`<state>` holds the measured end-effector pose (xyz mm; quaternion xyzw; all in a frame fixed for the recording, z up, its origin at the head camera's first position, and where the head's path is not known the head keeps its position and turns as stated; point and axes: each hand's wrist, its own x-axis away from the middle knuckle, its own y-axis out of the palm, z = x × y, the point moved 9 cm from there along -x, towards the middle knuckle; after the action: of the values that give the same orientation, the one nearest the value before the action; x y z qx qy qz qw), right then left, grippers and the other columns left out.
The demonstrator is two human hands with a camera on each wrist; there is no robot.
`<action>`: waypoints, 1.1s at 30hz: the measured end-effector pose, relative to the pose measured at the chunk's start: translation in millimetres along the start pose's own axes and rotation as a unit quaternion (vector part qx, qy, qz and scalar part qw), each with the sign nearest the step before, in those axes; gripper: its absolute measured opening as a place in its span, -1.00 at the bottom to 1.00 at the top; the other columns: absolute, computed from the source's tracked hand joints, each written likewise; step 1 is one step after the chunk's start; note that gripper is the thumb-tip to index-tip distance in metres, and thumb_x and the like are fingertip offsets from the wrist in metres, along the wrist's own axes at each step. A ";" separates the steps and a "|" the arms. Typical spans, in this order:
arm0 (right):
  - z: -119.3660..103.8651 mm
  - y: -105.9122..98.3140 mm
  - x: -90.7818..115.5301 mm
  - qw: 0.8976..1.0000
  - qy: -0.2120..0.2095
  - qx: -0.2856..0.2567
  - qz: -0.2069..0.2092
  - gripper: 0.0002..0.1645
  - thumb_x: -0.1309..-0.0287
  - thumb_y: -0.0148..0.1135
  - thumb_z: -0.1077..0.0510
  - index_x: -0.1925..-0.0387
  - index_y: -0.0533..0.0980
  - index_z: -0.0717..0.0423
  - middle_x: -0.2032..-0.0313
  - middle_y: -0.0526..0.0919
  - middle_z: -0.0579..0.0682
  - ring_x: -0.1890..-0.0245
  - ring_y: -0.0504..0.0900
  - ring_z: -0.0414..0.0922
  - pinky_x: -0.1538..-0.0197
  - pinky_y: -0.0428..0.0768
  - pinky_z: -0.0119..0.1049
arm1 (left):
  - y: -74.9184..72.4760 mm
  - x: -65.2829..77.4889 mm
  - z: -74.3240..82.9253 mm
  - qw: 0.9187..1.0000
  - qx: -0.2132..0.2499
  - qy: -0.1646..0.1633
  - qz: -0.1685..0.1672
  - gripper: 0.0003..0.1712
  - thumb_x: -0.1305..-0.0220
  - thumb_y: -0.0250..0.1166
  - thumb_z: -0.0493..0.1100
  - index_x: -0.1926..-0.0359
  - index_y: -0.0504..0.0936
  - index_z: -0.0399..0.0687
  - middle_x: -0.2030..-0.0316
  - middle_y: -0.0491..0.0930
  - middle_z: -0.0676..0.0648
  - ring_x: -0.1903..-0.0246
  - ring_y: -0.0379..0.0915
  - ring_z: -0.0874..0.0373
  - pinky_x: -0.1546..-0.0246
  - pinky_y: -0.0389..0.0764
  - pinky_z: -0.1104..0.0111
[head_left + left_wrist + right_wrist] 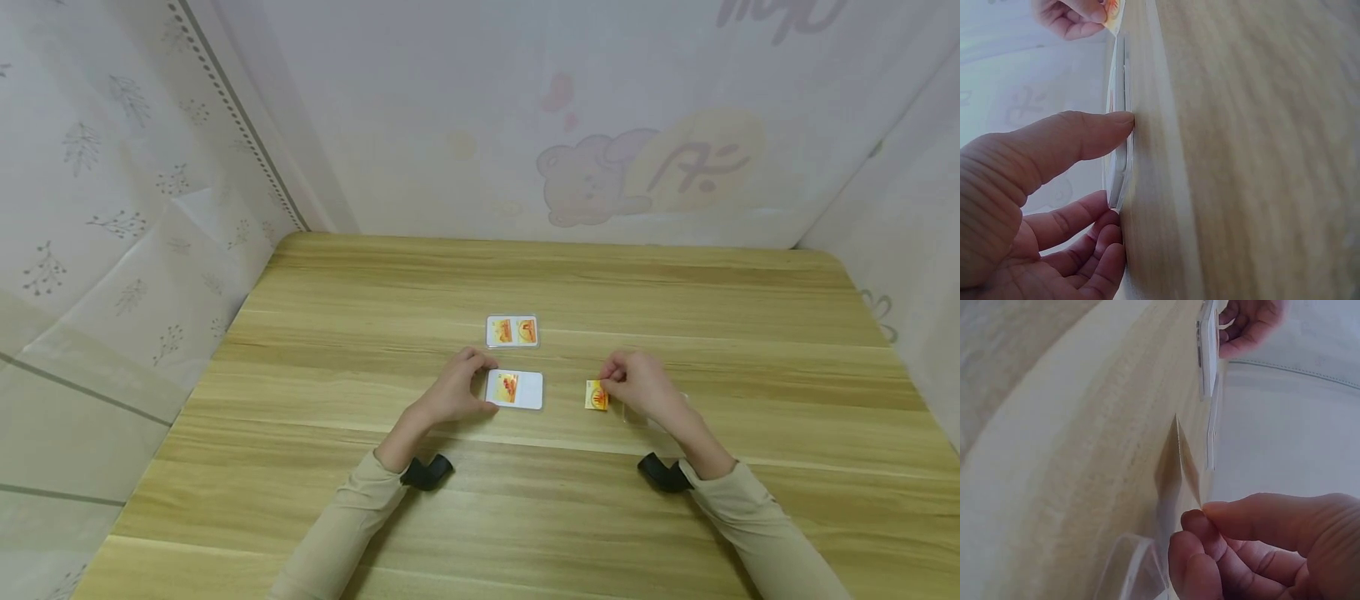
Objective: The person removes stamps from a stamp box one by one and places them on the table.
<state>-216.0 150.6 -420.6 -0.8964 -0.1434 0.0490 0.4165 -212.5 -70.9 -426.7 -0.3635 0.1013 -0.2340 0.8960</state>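
A white rectangular card (pixel 531 390) lies on the table, one orange picture stamp (pixel 507 387) on its left half. The left hand (pixel 453 390) holds this card by its left end, thumb at the near long edge and fingers at the far one. In the left wrist view, the card (pixel 1120 94) shows edge-on in a clear case. Right of it, the right hand (pixel 643 385) pinches a small yellow-orange stamp (pixel 596 395) by its corner between thumb and fingertip. Seen from the right wrist, the stamp (pixel 1179 456) stands tilted close over the table.
Behind the white card lies a second cased card (pixel 512 342) bearing two orange picture stamps. A clear plastic case (pixel 636 414) lies partly hidden under the right hand. The wood-grain table (pixel 525 517) meets patterned cloth (pixel 420 125) at its back and sides.
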 end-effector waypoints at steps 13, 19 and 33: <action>-7.8 3.7 -5.8 0.999 0.002 0.037 0.008 -0.88 0.11 0.20 0.44 0.60 0.50 0.22 0.61 0.54 0.00 0.58 0.45 -0.16 0.52 0.45 -0.36 | 0.2 -0.4 -1.3 1.000 -0.005 0.000 0.002 -0.39 0.22 0.52 -0.36 0.05 0.51 -0.37 0.10 0.43 -0.20 0.05 0.36 -0.07 -0.06 0.36 0.10; -10.4 6.2 -6.2 0.998 0.008 0.054 -0.007 -0.88 0.10 0.15 0.44 0.59 0.47 0.21 0.59 0.51 0.00 0.59 0.40 -0.16 0.52 0.42 -0.34 | 0.6 -1.4 -2.5 1.000 -0.008 -0.005 0.001 -0.39 0.23 0.52 -0.34 0.06 0.52 -0.35 0.10 0.43 -0.19 0.05 0.36 -0.05 -0.07 0.37 0.12; -12.3 6.1 -7.7 0.996 0.003 0.091 -0.008 -0.82 0.17 0.15 0.43 0.67 0.41 0.14 0.64 0.42 -0.06 0.61 0.35 -0.16 0.55 0.32 -0.35 | 0.9 -1.5 -4.0 1.000 -0.017 -0.001 0.003 -0.40 0.23 0.52 -0.34 0.07 0.52 -0.36 0.10 0.44 -0.20 0.03 0.36 -0.07 -0.08 0.36 0.11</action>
<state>-219.5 135.6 -417.5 -0.8537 -0.1437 0.0556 0.4975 -214.9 -72.0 -430.2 -0.3790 0.1057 -0.2294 0.8903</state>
